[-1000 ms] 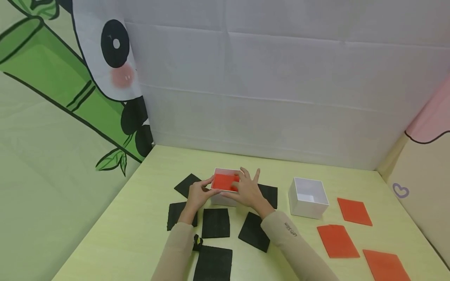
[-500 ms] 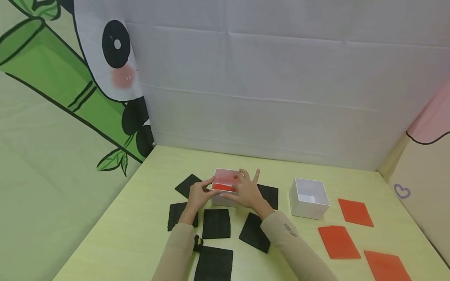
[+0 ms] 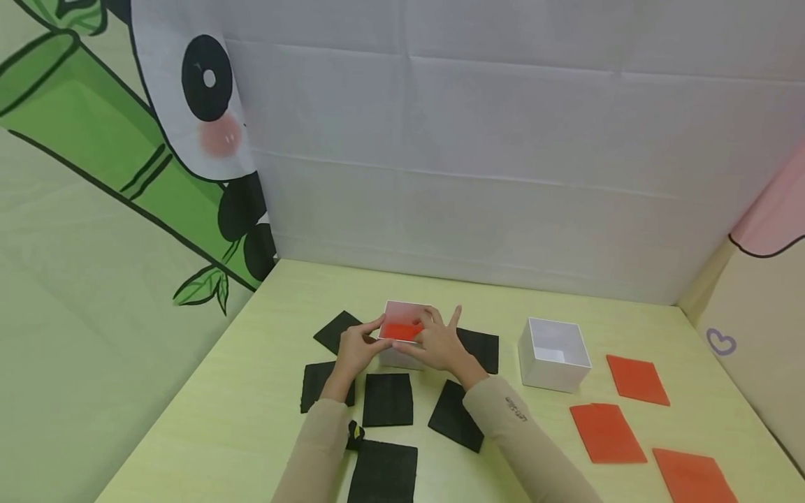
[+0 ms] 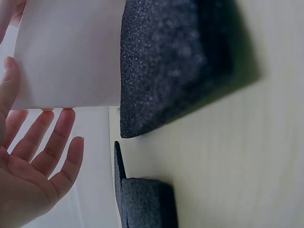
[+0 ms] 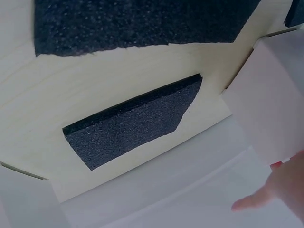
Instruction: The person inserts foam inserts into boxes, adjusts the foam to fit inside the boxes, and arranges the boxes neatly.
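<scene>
A white box (image 3: 401,360) stands among black foam squares in the head view, its opening facing up. Inside it lies a red sheet (image 3: 399,331), below the rim. My left hand (image 3: 356,349) holds the box's near left corner, thumb on the near side and fingers along the left side. The left wrist view shows those fingers (image 4: 56,142) at the box's edge. My right hand (image 3: 440,344) reaches over the right rim with bent fingers at the red sheet; its thumb is by the near rim. Its fingertips inside are partly hidden.
Several black foam squares (image 3: 388,399) lie around the box. A second white box (image 3: 553,355) stands to the right. Further right are red squares (image 3: 638,379). A curtain-like white backdrop (image 3: 478,175) closes off the table's (image 3: 207,419) far edge.
The red sheet inside the box showed broadly one second ago, then as a thin strip, and now slightly wider. My right fingers have shifted slightly left; the left hand stays at the corner.
</scene>
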A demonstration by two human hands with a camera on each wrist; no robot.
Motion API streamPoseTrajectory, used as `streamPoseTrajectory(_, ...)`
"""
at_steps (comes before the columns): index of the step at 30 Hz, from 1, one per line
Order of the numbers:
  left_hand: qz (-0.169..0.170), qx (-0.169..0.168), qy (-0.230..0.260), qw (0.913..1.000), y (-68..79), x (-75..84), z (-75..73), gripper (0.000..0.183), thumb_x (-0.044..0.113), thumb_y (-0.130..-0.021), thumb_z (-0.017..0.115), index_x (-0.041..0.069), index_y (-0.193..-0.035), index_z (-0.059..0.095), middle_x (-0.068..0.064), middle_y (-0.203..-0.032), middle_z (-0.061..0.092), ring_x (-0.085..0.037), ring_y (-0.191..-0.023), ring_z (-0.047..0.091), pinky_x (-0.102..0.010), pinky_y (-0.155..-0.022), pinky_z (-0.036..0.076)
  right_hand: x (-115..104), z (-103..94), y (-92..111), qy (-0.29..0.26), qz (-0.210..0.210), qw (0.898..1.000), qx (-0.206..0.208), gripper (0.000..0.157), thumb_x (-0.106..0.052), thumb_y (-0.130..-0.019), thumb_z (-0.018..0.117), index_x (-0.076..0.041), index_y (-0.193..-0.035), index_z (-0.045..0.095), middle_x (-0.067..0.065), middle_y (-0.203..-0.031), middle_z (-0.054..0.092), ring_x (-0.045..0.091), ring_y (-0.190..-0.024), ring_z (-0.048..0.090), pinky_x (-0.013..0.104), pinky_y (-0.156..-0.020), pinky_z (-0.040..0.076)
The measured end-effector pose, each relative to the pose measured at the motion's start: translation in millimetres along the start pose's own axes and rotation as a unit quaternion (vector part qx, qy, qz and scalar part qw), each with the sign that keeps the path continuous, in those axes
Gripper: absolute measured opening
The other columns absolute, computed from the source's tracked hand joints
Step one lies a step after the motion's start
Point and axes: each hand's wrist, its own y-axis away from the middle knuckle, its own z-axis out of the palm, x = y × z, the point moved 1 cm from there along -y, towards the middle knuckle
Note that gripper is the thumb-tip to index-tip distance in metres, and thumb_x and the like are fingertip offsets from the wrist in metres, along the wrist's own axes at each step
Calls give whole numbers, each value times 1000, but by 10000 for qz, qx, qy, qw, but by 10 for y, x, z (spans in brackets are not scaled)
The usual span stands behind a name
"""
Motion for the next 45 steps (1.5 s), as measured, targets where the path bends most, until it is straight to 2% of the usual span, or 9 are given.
streamPoseTrajectory(4, 28, 4, -32, 10000, -1, -6, 2, 53, 17, -71, 75, 6, -120, 57, -18, -114, 58, -21, -71, 64, -31, -61, 50, 8, 11, -12, 28, 91, 9999, -144, 55, -60, -86, 39, -18, -71, 72, 3, -119, 49, 25, -125, 25, 70, -87, -7)
streamPoseTrajectory(9, -58, 3, -51, 10000, 2, -6, 8, 54, 19, -71, 75, 8, -121, 57, -16, -115, 57, -21, -72, 64, -31, -63, 50, 6, 1, 11, 38, 35, 9999, -95, 56, -60, -86, 37, -18, -74, 72, 3, -121, 49, 25, -125, 25, 70, -88, -3)
streamPoseTrajectory(16, -71, 26, -65, 9999, 3, -19, 7, 59, 28, -69, 76, 8, -121, 57, -14, -115, 58, -20, -71, 64, -30, -62, 50, 25, -62, 68, -188, -47, 9992, 336, 48, -54, -86, 45, -16, -79, 74, 5, -121, 50, 26, -123, 27, 69, -90, 4)
streamPoseTrajectory(25, -113, 46, -159, 9998, 4, -26, 16, 59, 28, -69, 76, 8, -122, 56, -14, -116, 57, -20, -72, 63, -30, -62, 50, 83, -166, 210, -487, -142, 9974, 515, 40, -47, -86, 51, -15, -104, 68, 8, -124, 48, 30, -124, 27, 67, -92, 5)
streamPoseTrajectory(28, -159, 41, -209, 9996, 12, -16, 11, 60, 28, -69, 76, 10, -122, 56, -13, -115, 58, -19, -72, 62, -29, -61, 49, 104, -194, 261, -655, -196, 9954, 664, 43, -47, -85, 52, -15, -110, 65, 8, -123, 49, 30, -124, 27, 67, -92, 6)
streamPoseTrajectory(34, -152, 70, -250, 9995, 11, -18, 14, 61, 30, -68, 77, 10, -122, 56, -12, -113, 59, -17, -69, 60, -27, -59, 48, 164, -244, 364, -854, -350, 9904, 1026, 53, -54, -86, 45, -12, -115, 61, 9, -119, 52, 29, -123, 30, 66, -93, 8)
streamPoseTrajectory(41, -186, 76, -238, 9995, 7, -20, 31, 62, 30, -67, 77, 10, -122, 56, -12, -107, 62, -15, -66, 58, -26, -55, 45, 211, -349, 521, -1227, -386, 9830, 1313, 48, -43, -85, 55, -9, -117, 60, 9, -117, 53, 30, -121, 33, 65, -93, 9)
streamPoseTrajectory(45, -196, 82, -229, 9995, 10, -2, 30, 61, 29, -67, 77, 10, -122, 56, -12, -108, 62, -15, -65, 57, -26, -55, 44, 255, -378, 621, -1318, -499, 9790, 1471, 55, -51, -87, 47, -7, -117, 59, 9, -116, 54, 30, -121, 34, 66, -93, 10)
